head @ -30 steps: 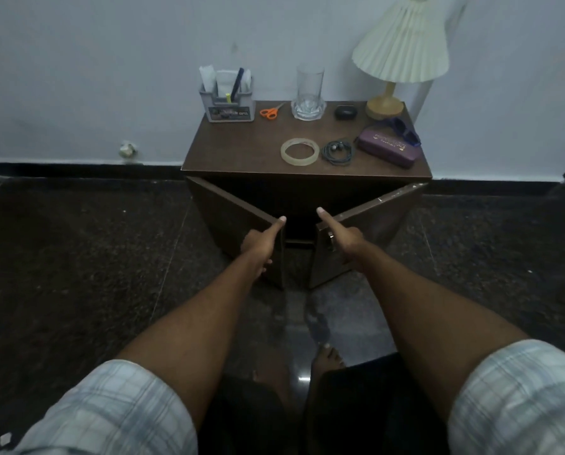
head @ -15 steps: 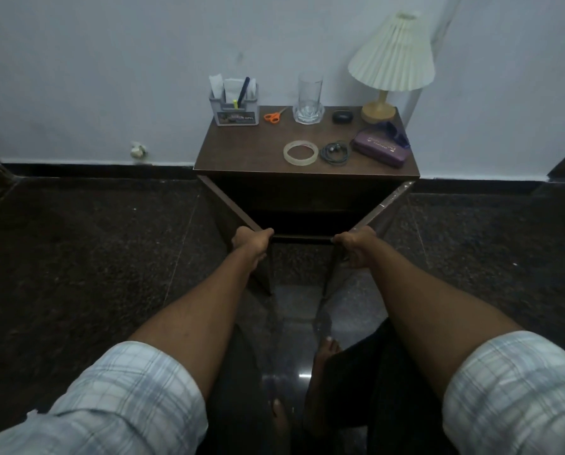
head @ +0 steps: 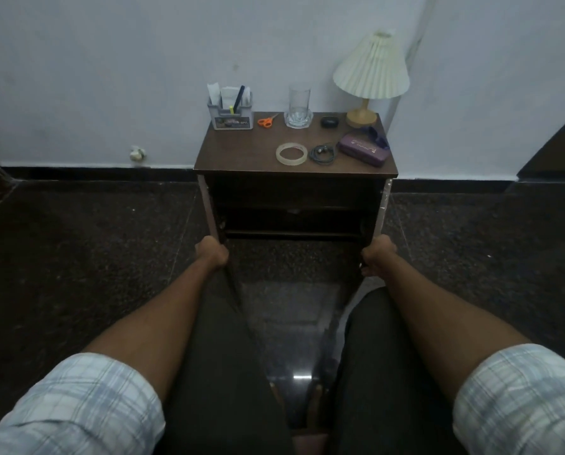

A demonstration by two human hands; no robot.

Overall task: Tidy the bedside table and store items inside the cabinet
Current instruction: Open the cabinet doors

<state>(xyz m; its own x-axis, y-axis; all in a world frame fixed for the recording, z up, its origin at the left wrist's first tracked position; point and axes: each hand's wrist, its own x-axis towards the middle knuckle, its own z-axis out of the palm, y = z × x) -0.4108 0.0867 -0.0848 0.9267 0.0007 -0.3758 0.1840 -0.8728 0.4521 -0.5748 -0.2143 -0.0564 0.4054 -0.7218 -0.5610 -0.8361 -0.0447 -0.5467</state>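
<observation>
two hands are occupied at the cabinet front. the left hand (head: 213,254) is clenched round the lower front edge of the left door (head: 209,208), and the right hand (head: 378,256) grasps the right door (head: 382,208) likewise; the fingers themselves are mostly hidden behind the panels. both doors stand wide, exposing a dark shelf (head: 294,232) with nothing discernible on it.

all items to be stored sit on the table (head: 238,152), above and beyond both hands. the tape ring (head: 291,154) lies nearest the front edge, roughly midway between the hands. just beside it to the right is the coiled cable (head: 323,153), then the purple case (head: 363,148), its long axis running across the table and angled slightly forward at its right end. these favour the right hand. the scissors (head: 266,120) and desk organiser (head: 230,110) at the back left favour the left.

judgement: one hand must release its door and rise over the front edge.
</observation>
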